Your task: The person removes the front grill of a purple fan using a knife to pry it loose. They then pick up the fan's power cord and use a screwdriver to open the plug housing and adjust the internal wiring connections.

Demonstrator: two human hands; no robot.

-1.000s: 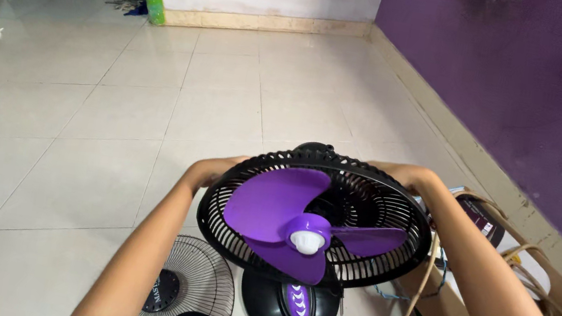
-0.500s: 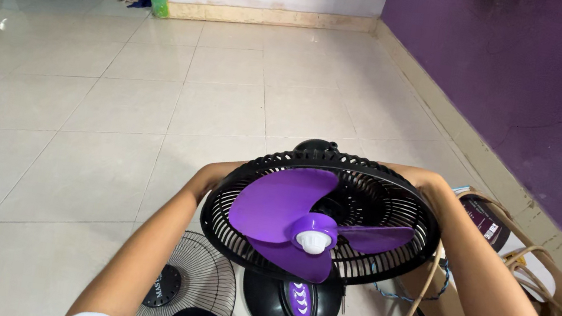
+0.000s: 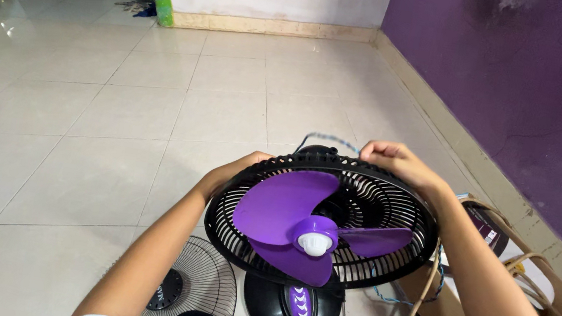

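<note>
Left hand [image 3: 230, 172]: gripping the left rim of the rear fan guard [image 3: 393, 206], fingers mostly hidden behind it.
Right hand [image 3: 397, 161]: closed over the guard's top rim, centre frame.
Blades: one purple three-blade propeller [image 3: 287, 212] with one white hub cap [image 3: 315, 244].
Base: one black base [image 3: 286, 313], lower centre.
Loose grille: one front grille [image 3: 200, 288] on the floor [image 3: 78, 111], cut off at the bottom.
Box: one cardboard box [image 3: 557, 314], lower right, contents unclear.
</note>
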